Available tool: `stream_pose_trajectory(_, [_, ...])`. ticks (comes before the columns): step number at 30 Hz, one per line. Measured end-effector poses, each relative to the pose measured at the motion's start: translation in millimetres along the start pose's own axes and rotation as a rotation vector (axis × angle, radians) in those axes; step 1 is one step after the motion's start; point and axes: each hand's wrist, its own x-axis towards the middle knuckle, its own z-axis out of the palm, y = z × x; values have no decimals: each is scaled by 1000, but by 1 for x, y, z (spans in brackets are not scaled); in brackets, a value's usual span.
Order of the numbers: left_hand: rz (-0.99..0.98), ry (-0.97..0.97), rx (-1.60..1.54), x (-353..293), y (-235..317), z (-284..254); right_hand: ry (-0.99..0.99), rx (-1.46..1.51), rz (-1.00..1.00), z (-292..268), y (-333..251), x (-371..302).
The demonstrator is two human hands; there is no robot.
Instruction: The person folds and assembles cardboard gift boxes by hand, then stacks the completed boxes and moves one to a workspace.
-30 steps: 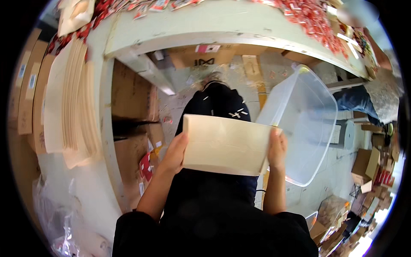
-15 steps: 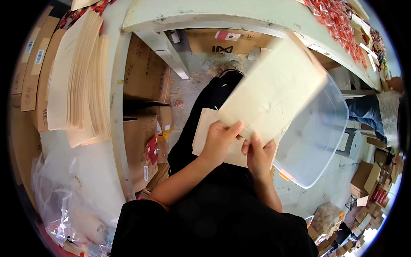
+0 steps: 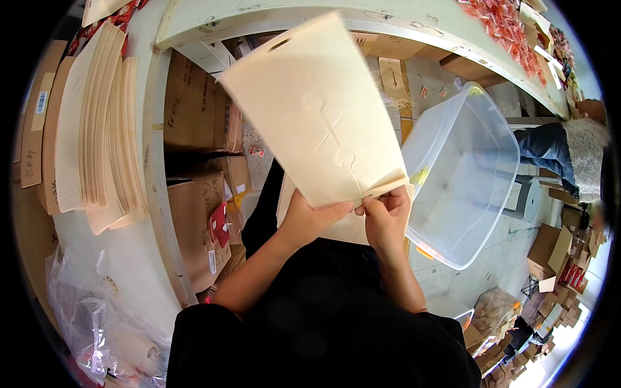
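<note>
A large cream card sheet with a small slot near its top corner and cut or creased lines across its middle rises in front of me, tilted to the left. My left hand grips its lower left edge, thumb lying on the face. At the lower right corner, my right hand pinches a narrow strip of the card that looks folded over. Beneath both hands, more cream card rests on my lap, mostly hidden by the held sheet and my hands.
A clear plastic bin stands at my right. On the left table are a stack of cream cards and clear plastic wrap. Brown cartons sit below. Red packets cover the far table's right end; a person's jeans show beyond.
The held card has swung from leaning right to leaning left. My right fingers now bend its lower right corner. The whole view has shifted slightly, and the bin shows more fully.
</note>
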Motion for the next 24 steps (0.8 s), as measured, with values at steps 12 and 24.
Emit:
stream_pose_trajectory(12, [-199,-88,-239,11,0,-7,-243,-106,41,-15,-16,5])
stream_pose_trajectory(24, [64,-356,307,3,-18,-12,-82,-525,-33,-19,-43,18])
